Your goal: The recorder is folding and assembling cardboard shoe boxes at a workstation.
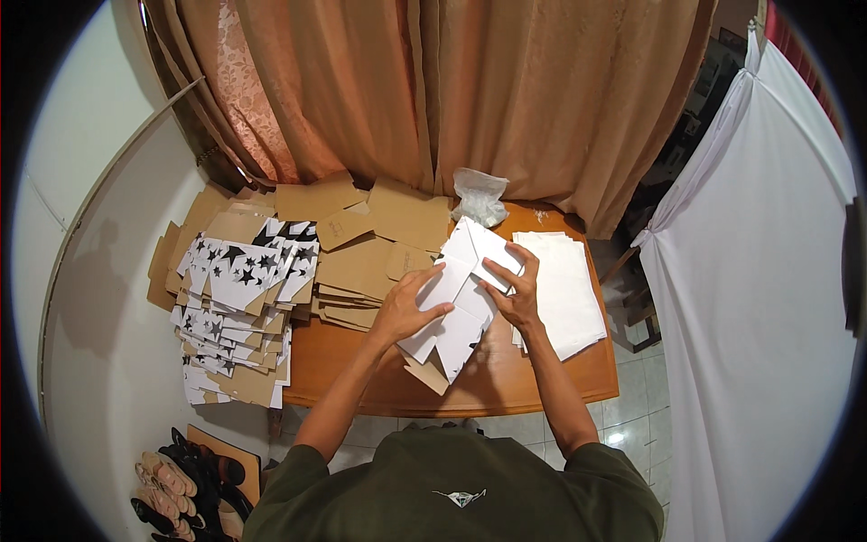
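Note:
A white folded paper sheet [462,266] lies slantwise at the middle of the table, with crease lines across it and dark marks near its lower right edge. My left hand [406,307] grips its left side, thumb on top and fingers along the edge. On the opposite side my right hand [517,287] holds the upper right part, its fingers bent onto the paper. Beneath the lower end, a piece of brown cardboard [426,374] sticks out toward me. What lies under the rest of the paper is hidden.
Stacked brown cardboard pieces [354,264] stand at the back left. Star-patterned pieces [242,271] are piled at the far left. White sheets [564,298] lie on the right of the wooden table [348,375]. Behind sits a clear plastic bag [479,194]. Shoes [185,479] stand at lower left.

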